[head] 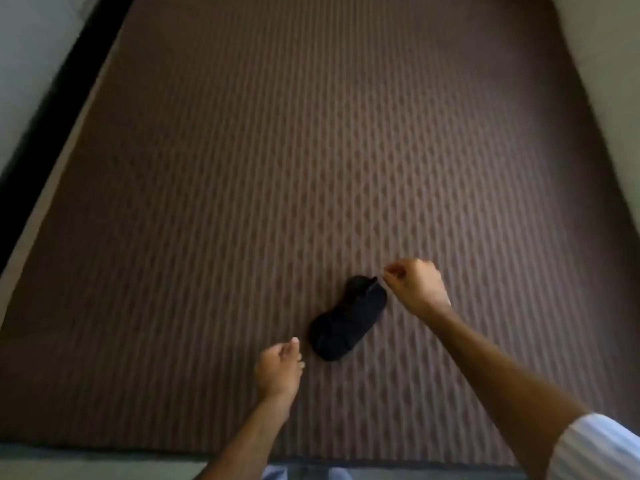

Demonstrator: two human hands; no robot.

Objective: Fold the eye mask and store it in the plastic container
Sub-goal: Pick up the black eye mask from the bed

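Note:
A black eye mask [348,319] lies flat on a brown patterned mat [311,150], slanting from lower left to upper right. My right hand [415,285] hovers at the mask's upper right end, fingers curled in a pinch close to the strap there; whether it grips the strap is unclear. My left hand [278,368] sits just left of the mask's lower end, fingers loosely curled, a small gap away from the fabric. No plastic container is in view.
The brown mat covers most of the view, with a dark border and pale floor along its left edge [52,109] and a pale surface at the right edge [616,98]. The mat's near edge [242,457] runs close to my body.

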